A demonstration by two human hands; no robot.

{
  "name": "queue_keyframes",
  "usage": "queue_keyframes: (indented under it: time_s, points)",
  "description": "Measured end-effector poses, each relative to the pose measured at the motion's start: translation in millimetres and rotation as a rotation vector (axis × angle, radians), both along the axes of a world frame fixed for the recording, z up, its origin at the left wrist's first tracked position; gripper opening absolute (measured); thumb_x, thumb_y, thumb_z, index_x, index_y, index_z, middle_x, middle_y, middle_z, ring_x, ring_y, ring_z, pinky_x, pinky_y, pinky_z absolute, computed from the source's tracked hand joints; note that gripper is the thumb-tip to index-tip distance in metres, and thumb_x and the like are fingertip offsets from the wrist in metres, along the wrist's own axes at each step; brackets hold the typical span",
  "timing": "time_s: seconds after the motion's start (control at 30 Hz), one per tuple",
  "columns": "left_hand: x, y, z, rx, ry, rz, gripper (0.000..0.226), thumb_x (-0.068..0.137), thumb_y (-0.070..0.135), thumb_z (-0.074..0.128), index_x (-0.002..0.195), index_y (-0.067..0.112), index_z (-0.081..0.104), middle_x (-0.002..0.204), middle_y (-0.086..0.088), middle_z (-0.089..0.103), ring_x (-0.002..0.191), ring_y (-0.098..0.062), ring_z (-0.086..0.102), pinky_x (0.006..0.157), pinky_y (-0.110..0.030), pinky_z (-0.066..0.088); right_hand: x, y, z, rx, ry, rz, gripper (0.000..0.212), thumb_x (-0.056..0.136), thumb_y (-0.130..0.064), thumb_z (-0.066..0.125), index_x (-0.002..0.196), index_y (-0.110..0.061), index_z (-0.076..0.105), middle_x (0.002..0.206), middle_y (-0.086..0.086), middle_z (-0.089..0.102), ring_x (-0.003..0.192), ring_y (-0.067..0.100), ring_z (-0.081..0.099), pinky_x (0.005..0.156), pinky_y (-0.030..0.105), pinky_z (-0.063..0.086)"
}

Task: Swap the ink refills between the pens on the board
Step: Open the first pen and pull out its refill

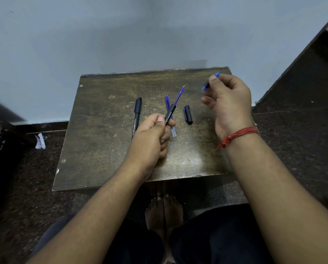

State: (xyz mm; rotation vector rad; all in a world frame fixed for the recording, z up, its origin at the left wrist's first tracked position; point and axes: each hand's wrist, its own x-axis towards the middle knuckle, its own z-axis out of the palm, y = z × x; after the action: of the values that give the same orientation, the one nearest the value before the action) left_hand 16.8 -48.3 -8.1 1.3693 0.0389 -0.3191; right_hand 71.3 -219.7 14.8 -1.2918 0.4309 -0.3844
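- I see a red thread bracelet (237,135) wound round my right wrist.
- My forearms are bare, without sleeves.
- Dark trousers (207,235) cover my legs; my feet (164,212) are bare.

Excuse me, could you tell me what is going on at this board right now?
A person is taking pens apart on a worn board. The left hand holds a black pen barrel with its blue refill sticking out. The right hand holds a small blue pen piece above the board. Two loose refills, a detached cap and one capped pen lie on the board.
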Motion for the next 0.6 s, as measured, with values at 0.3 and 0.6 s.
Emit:
queue_keyframes:
  time_s: [0.3,0.6]
  points:
    - [1.0,-0.7,0.0,-0.017,-0.008,0.066,0.032,0.109,0.019,0.032,0.091,0.011,0.057,0.052,0.007,0.033,0.040,-0.004,0.020,0.041,-0.019,0.014,-2.6,-2.6,-22.6,-1.149,0.393,0.257,0.006,0.088,-0.030,0.063,0.088,-0.024,0.063,0.091,-0.001,0.067,0.091,0.023,0.063,0.083,0.040,0.054]
    - [1.4,-0.3,0.9,-0.017,-0.001,0.076,0.031,0.109,0.020,0.032,0.091,0.011,0.057,0.053,0.006,0.033,0.040,-0.005,0.020,0.041,-0.019,0.014,-4.4,1.3,-19.6,-1.292,0.437,0.283,0.015,0.092,-0.031,0.058,0.098,-0.018,0.061,0.098,0.002,0.065,0.097,0.026,0.060,0.081,0.038,0.051]
